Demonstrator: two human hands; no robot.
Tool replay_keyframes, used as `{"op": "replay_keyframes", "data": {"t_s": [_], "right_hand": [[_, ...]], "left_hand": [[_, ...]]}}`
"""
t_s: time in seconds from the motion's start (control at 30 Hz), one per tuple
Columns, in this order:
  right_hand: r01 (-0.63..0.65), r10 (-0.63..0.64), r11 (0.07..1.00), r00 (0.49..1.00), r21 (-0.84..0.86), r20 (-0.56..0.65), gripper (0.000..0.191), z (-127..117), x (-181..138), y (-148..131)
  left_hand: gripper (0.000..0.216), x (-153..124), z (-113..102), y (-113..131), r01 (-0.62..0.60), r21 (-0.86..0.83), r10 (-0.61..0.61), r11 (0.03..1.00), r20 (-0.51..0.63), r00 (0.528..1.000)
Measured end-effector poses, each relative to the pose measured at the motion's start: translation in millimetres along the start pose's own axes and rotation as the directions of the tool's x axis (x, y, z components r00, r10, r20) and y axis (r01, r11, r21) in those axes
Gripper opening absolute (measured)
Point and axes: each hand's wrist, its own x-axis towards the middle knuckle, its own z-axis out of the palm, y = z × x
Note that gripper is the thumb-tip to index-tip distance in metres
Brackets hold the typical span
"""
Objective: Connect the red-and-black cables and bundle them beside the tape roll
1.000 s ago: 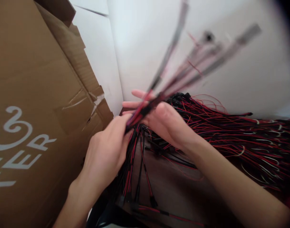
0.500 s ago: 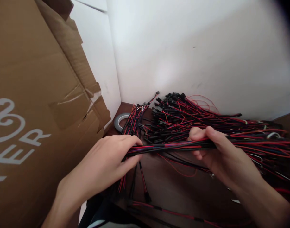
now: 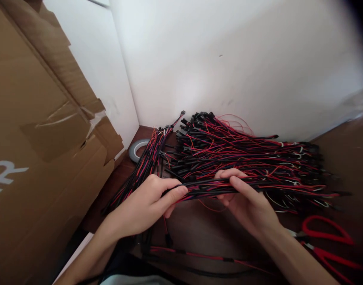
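Observation:
Both hands hold one thin bundle of red and black wires level above a dark brown table. My left hand pinches the bundle's left end between thumb and fingers. My right hand grips it a little further right, fingers wrapped over the wires. Behind the hands lies a big pile of the same wires with black connectors. A smaller bunch of wires runs diagonally at the left.
A large cardboard box stands close on the left. A roll of grey tape lies by the wall corner. Red-handled scissors rest at the right. Loose wires lie near the front edge. White walls close the back.
The bundle came down from pointing up at the wall to lying level. My right hand slid left along it, closer to my left hand. The view shifted right, showing the scissors.

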Motion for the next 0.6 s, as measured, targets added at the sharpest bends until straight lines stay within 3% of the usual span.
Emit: {"op": "replay_keyframes", "data": {"t_s": [0.13,0.27,0.43,0.6], "right_hand": [[-0.012,0.014,1.0,0.995,0.019,-0.103,0.012,-1.3,0.5,4.2],[0.015,-0.015,1.0,0.992,0.002,-0.124,0.014,-2.5,0.6,4.6],[0.084,-0.079,0.996,0.991,0.041,-0.11,0.01,-1.6,0.1,4.9],[0.109,-0.106,0.991,0.994,0.077,-0.039,0.01,-4.3,1.6,9.6]], "left_hand": [[0.057,2.1,3.6,-4.3,0.162,-0.205,-0.142,0.965,0.107,0.984],[0.051,3.9,2.9,-5.6,0.163,-0.229,-0.14,0.96,0.112,0.984],[0.017,8.5,1.5,-3.9,-0.009,0.027,0.011,1.0,-0.086,0.996],[0.013,14.9,0.9,-5.1,-0.123,0.305,0.176,0.944,-0.151,0.973]]}}
